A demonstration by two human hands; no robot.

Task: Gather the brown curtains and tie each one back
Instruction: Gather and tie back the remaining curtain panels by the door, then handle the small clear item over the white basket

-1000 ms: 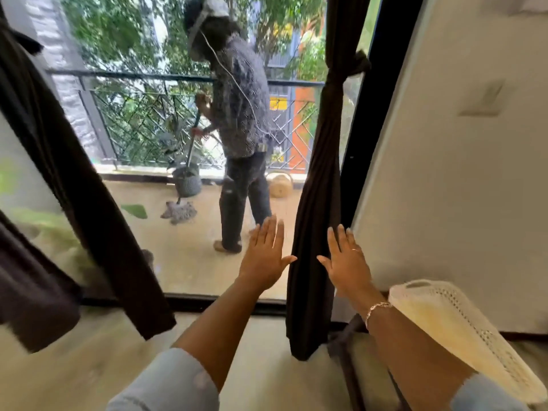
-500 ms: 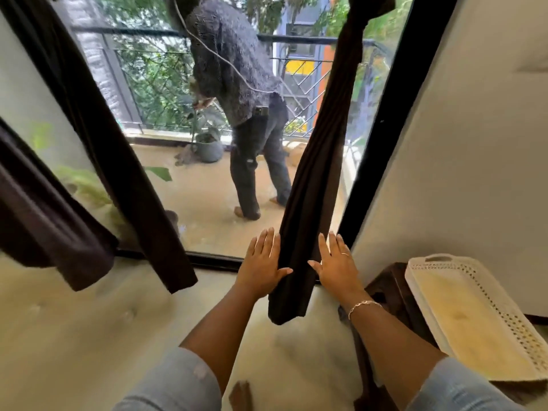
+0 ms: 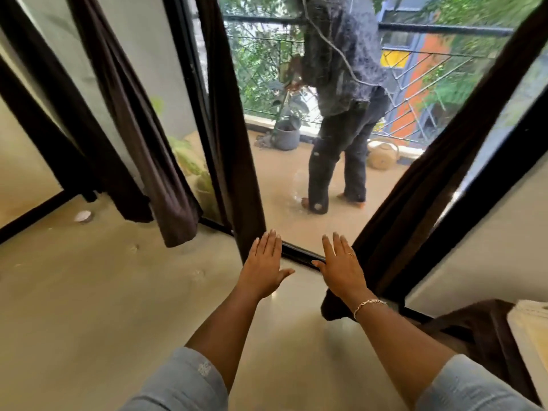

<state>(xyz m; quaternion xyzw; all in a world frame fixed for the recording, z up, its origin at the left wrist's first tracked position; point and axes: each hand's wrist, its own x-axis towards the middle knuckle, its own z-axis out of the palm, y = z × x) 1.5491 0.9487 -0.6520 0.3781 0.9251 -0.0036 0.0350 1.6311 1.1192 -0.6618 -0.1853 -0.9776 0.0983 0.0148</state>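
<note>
1. The left hand [image 3: 264,264] is held out flat with fingers together and thumb spread; nothing is gripped.
2. The right hand [image 3: 341,264] is likewise spread open and empty, with a ring and a bracelet [image 3: 368,304] worn.
3. A gathered brown curtain [image 3: 421,185] is seen slanting down just beside the right hand, its end behind the wrist.
4. Another curtain [image 3: 234,143] hangs above the left hand, and a third [image 3: 142,132] further left.
5. A person [image 3: 344,96] is seen through the glass on the balcony.
</note>
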